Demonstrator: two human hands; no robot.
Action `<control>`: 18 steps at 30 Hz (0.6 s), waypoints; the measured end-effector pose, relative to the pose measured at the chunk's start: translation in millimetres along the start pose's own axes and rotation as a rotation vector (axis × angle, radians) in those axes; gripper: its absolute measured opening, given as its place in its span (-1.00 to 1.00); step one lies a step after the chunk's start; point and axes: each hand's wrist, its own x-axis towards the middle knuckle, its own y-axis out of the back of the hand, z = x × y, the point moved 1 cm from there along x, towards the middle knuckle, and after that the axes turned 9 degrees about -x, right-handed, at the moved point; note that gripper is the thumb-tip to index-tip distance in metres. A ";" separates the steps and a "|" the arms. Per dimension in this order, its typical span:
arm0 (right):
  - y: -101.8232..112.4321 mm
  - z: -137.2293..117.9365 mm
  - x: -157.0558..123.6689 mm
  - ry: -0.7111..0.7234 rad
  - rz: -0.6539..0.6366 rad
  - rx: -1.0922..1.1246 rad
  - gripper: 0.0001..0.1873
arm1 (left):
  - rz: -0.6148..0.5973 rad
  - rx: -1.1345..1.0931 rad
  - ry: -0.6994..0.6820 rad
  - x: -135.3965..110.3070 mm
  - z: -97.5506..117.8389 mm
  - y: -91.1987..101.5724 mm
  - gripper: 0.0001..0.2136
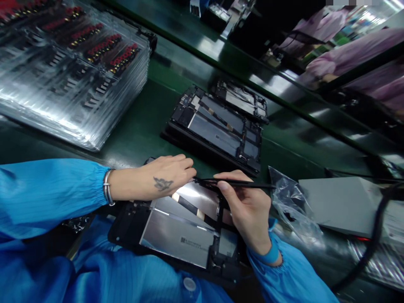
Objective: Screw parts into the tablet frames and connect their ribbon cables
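An opened tablet (176,235) with silver battery cells and a dark ribbon cable lies before me at the bench's near edge. My right hand (249,206) pinches black tweezers (243,183), held almost level, their tips pointing left over the tablet's far edge. Close to those tips is my left hand (172,172), its fingers curled together at the same edge. What the left fingers grip, if anything, is hidden beneath them.
Beyond my hands, more opened tablets (217,126) rest on the green bench (139,113). Stacked clear plastic trays (123,90) with small parts stand at left. A plastic bag (293,206), a grey box (337,204) and a black cable (374,235) are at right. People in pink sleeves (353,54) work opposite.
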 end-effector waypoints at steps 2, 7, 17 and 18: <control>0.0 -0.2 0.1 0.000 -0.001 0.004 -0.83 | -0.037 0.010 0.021 0.3 2.0 2.5 -0.82; -0.3 0.0 -0.1 0.006 -0.006 0.025 -0.85 | -0.056 0.020 0.026 0.1 3.9 5.1 -0.83; 2.2 5.3 -3.4 0.033 0.016 0.055 -0.85 | 0.171 0.130 -0.112 -4.7 -2.3 -9.8 -0.83; 2.6 9.9 -4.5 0.027 0.030 0.051 -0.85 | 0.208 0.182 -0.126 -7.3 -1.1 -6.9 -0.78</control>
